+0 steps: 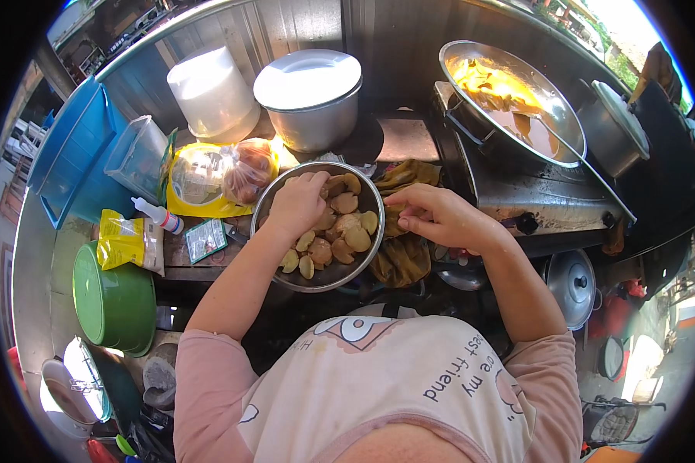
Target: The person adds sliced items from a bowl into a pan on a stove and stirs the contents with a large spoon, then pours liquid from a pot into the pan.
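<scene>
A round metal bowl (375,254) stands at the counter's front edge, holding many pale brown, rounded food pieces (344,231), some with flat yellowish faces. My left hand (301,199) reaches over the bowl's left part, fingertips down among the pieces; whether it grips one is hidden. Right of the bowl, my right hand (440,217) hovers with fingers bent and thumb apart, nothing visible between them. Beneath and beside it lies a crumpled brown cloth (402,260).
A large metal wok (582,139) with brown liquid, a yellow-lit mass and a long-handled utensil sits on the stove (515,191) at right. Behind the bowl stand a lidded metal pot (318,124) and a bag of round items (249,171). Blue tubs (81,156) are at left.
</scene>
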The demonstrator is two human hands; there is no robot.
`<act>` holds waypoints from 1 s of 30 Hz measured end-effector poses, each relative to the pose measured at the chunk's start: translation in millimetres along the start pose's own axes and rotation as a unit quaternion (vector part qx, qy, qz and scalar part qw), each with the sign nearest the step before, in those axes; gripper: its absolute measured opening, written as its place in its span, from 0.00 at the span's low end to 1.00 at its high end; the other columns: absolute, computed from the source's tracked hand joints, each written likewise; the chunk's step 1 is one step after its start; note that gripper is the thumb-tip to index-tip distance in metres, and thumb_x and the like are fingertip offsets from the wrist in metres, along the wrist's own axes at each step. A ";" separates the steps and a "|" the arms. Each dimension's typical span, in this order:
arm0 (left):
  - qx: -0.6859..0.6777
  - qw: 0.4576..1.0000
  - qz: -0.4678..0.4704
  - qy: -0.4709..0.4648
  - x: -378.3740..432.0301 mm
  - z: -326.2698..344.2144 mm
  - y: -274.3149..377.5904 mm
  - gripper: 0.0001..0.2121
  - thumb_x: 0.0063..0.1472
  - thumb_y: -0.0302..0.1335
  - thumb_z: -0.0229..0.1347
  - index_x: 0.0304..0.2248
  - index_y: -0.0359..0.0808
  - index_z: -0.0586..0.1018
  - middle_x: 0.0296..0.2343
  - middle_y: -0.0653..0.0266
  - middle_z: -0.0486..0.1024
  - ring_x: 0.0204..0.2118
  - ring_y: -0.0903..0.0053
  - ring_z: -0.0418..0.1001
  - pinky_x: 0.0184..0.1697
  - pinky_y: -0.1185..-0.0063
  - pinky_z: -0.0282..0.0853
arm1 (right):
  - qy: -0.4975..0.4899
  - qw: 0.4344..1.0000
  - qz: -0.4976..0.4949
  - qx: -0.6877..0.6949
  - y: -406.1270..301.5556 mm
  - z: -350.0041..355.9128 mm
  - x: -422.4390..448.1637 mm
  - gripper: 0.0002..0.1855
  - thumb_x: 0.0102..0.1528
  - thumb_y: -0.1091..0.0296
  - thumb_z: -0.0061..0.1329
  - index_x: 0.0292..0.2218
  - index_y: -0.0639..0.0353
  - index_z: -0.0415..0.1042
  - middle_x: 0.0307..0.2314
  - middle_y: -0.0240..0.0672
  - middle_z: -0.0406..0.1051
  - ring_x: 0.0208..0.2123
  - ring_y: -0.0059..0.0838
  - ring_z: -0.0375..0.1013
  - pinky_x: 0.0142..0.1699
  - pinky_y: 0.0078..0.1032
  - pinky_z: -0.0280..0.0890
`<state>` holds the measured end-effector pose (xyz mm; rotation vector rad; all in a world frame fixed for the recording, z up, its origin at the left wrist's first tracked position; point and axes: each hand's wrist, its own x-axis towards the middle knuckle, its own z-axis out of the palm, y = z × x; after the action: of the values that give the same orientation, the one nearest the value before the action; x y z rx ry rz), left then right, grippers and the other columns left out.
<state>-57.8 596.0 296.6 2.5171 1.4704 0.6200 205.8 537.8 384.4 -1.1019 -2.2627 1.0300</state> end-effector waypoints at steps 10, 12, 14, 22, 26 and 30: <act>-0.290 0.950 -0.112 0.021 0.7 2.8 -29.6 0.20 0.54 0.27 0.55 0.47 0.36 0.68 0.37 0.62 0.72 0.40 0.74 0.71 0.39 0.77 0.69 | 0.019 0.996 0.037 0.083 24.2 38.9 57.8 0.22 0.54 0.67 0.47 0.50 0.57 0.61 0.44 0.37 0.63 0.45 0.29 0.65 0.46 0.24 0.64; -0.497 0.850 -0.178 -0.002 1.8 -15.2 -18.3 0.18 0.56 0.27 0.54 0.46 0.36 0.67 0.37 0.66 0.72 0.39 0.79 0.71 0.39 0.79 0.69 | 0.093 0.974 0.036 0.203 36.0 53.2 77.3 0.30 0.53 0.63 0.48 0.55 0.54 0.54 0.46 0.37 0.61 0.46 0.30 0.64 0.45 0.27 0.63; -0.709 0.666 -0.226 -0.055 -0.6 -33.7 -10.4 0.18 0.58 0.28 0.52 0.47 0.37 0.66 0.37 0.70 0.71 0.38 0.85 0.70 0.39 0.82 0.70 | 0.097 0.933 0.095 0.333 28.2 59.6 86.8 0.33 0.54 0.62 0.48 0.57 0.52 0.49 0.49 0.38 0.58 0.48 0.30 0.62 0.47 0.29 0.62; -0.230 0.969 -0.058 0.061 -16.3 -32.0 38.8 0.26 0.49 0.26 0.52 0.50 0.32 0.65 0.39 0.49 0.71 0.41 0.57 0.70 0.45 0.69 0.63 | 0.120 0.814 0.083 0.562 1.8 98.2 83.8 0.33 0.55 0.68 0.46 0.58 0.51 0.46 0.47 0.39 0.57 0.46 0.25 0.62 0.43 0.22 0.66; -0.112 0.992 -0.009 0.054 -24.3 -50.0 59.1 0.29 0.48 0.32 0.57 0.50 0.34 0.66 0.44 0.50 0.67 0.47 0.59 0.65 0.47 0.69 0.61 | 0.136 0.752 0.113 0.636 -12.5 93.2 69.6 0.24 0.56 0.65 0.46 0.51 0.54 0.53 0.43 0.34 0.60 0.43 0.25 0.65 0.39 0.24 0.68; -0.265 0.958 -0.006 0.112 -19.8 -60.3 72.1 0.29 0.50 0.37 0.58 0.50 0.35 0.66 0.46 0.51 0.65 0.50 0.61 0.62 0.51 0.71 0.57 | 0.151 0.745 0.074 0.645 -22.4 47.0 37.5 0.21 0.55 0.65 0.48 0.48 0.49 0.56 0.40 0.28 0.63 0.43 0.21 0.65 0.38 0.25 0.69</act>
<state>-34.9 538.5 370.1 2.0690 1.1730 1.1537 142.6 538.1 373.5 -0.6661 -0.7393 1.8236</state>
